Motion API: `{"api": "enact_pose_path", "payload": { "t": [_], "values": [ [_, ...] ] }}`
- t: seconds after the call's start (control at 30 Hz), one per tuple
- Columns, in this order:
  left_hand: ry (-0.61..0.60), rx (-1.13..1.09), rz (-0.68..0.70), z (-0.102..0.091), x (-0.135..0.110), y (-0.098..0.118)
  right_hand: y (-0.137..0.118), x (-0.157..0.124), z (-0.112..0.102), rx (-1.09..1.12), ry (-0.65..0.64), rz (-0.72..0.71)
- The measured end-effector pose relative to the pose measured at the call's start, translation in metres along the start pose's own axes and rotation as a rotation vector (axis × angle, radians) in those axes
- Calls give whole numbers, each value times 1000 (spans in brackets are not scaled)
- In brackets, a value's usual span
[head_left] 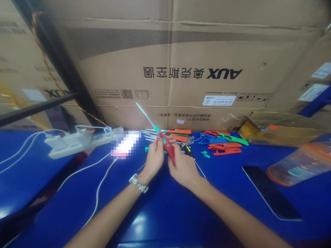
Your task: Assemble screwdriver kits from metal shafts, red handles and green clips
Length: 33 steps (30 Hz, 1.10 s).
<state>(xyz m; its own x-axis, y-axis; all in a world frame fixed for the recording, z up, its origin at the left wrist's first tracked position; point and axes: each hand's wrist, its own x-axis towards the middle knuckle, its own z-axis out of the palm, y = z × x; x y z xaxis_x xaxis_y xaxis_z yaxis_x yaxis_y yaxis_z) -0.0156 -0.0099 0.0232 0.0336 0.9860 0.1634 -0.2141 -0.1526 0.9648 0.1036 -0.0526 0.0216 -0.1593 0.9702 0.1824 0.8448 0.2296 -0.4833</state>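
Note:
Both hands meet at the middle of a blue table point(160, 213). My left hand point(154, 159), with a metal watch on its wrist, and my right hand point(183, 166) are both closed on a red plastic lighter body point(168, 147) with a teal collar and a thin metal tube point(145, 115) that points up and left. Just behind the hands lie several bare metal tubes point(149, 135) and a yellow-and-black screwdriver point(188, 150).
Red, green and blue plastic shells point(224, 141) lie at the back right. A dark phone point(269, 191) and a tipped orange-lidded jar point(302, 164) are at right. A white power strip point(77, 140) with chargers and cables sits at left. Big cardboard boxes point(181, 62) wall the back.

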Motion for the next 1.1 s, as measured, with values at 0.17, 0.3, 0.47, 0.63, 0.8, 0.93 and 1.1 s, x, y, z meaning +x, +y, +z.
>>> {"api": "enact_pose_path", "payload": {
  "t": [0.17,0.3,0.47,0.63,0.8,0.93,1.1],
  "values": [
    [-121,-74,-40,-6,8,-8,16,8,8,396,6,-57],
    [-192,-120,-108,-7,9,-5,25,15,2,504,-66,-125],
    [-238,-71,-190,-7,17,0,37,26,-14,727,-161,19],
    [-192,89,-210,-8,35,7,57,48,-32,1077,-145,189],
    [-126,142,-155,-15,52,6,73,61,-35,992,29,56],
    [69,533,138,-31,59,1,81,71,-28,873,102,3],
    [-102,1108,675,-46,70,6,90,106,-21,578,15,102]
  ]
}}
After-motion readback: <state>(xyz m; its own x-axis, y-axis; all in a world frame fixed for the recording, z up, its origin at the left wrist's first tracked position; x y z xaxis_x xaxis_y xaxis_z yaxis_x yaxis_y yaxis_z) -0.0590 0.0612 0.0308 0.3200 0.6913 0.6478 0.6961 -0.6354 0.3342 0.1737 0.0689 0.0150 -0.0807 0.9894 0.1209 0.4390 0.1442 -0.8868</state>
